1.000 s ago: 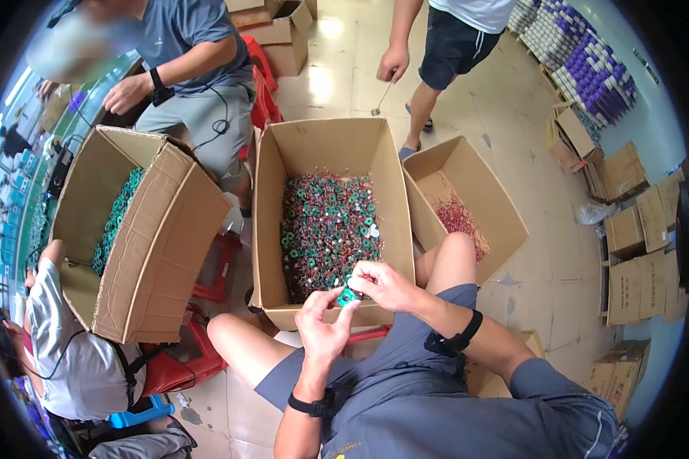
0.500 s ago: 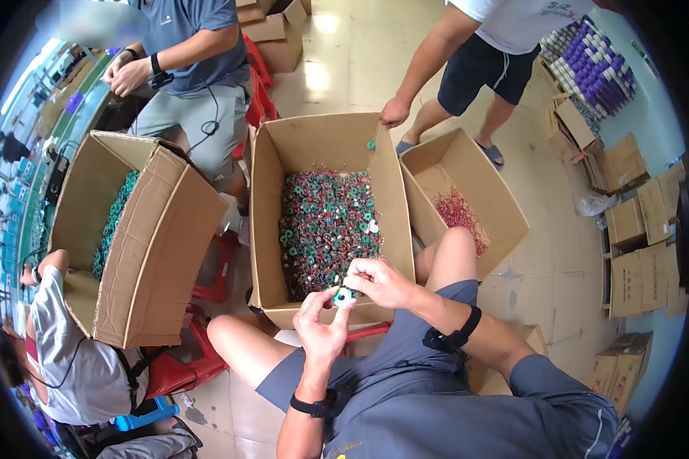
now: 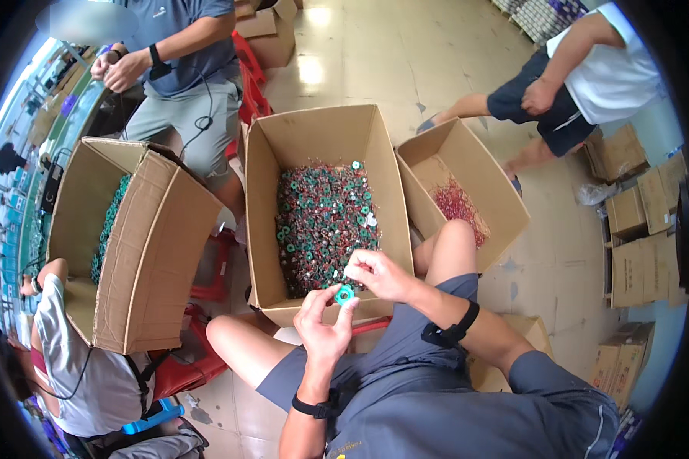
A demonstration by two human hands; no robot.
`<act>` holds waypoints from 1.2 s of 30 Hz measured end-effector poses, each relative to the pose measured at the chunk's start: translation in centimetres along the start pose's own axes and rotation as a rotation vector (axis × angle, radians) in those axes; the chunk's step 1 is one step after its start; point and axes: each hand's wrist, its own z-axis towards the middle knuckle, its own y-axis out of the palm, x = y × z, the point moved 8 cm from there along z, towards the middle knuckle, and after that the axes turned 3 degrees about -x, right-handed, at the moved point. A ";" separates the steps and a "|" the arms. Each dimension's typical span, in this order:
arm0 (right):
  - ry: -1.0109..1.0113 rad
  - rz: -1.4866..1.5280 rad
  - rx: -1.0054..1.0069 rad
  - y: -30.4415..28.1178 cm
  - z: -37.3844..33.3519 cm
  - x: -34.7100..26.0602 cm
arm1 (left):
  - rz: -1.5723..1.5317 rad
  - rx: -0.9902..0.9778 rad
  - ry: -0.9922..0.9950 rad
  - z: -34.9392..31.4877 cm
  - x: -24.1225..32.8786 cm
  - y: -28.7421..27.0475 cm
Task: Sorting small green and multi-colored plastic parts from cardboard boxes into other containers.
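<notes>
My left hand (image 3: 323, 325) pinches a small green ring-shaped part (image 3: 346, 294) with a hole in its middle, between thumb and fingertips. Just above and to the right of it, my right hand (image 3: 379, 274) is closed with its fingertips together. Whatever those fingertips hold, if anything, is too small to make out. Both hands are over the near edge of a large cardboard box (image 3: 390, 199). Inside it lies a heap of green ring parts mixed with small red and silvery pieces (image 3: 325, 218).
A smaller box (image 3: 505, 191) with thin red pieces (image 3: 459, 205) adjoins on the right. At left, another box (image 3: 161, 252) holds green parts (image 3: 113, 229). A seated co-worker (image 3: 180, 76) is far left, another person (image 3: 80, 367) near left. Someone in a white shirt (image 3: 612, 69) stands far right.
The part in my left hand showed white before and now shows a green ring. The person in the white shirt let go of the big box's corner and moved right.
</notes>
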 end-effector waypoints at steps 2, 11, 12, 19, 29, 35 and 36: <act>-0.119 0.107 -0.007 -0.9 -0.1 -2.4 | 0.059 0.015 -0.033 0.1 -1.3 0.0; 0.218 0.137 0.650 -16.7 0.9 6.7 | -0.069 0.096 -0.304 -1.6 -8.5 -4.6; 0.296 0.224 0.708 -19.2 1.0 7.7 | -0.094 0.129 -0.373 -2.2 -9.3 -6.0; 0.403 -0.279 1.195 -49.3 -12.5 22.5 | -0.370 0.151 -0.293 1.4 -7.2 -9.9; 0.088 -0.163 0.708 -24.8 -3.9 10.4 | 0.023 0.471 -0.048 11.1 3.8 -36.4; 0.119 -0.091 0.416 -11.6 -3.9 3.2 | 0.197 0.305 -0.383 22.1 1.3 -44.1; 0.112 -0.084 0.404 -10.3 -3.7 2.5 | 0.220 0.273 -0.421 23.6 0.5 -44.9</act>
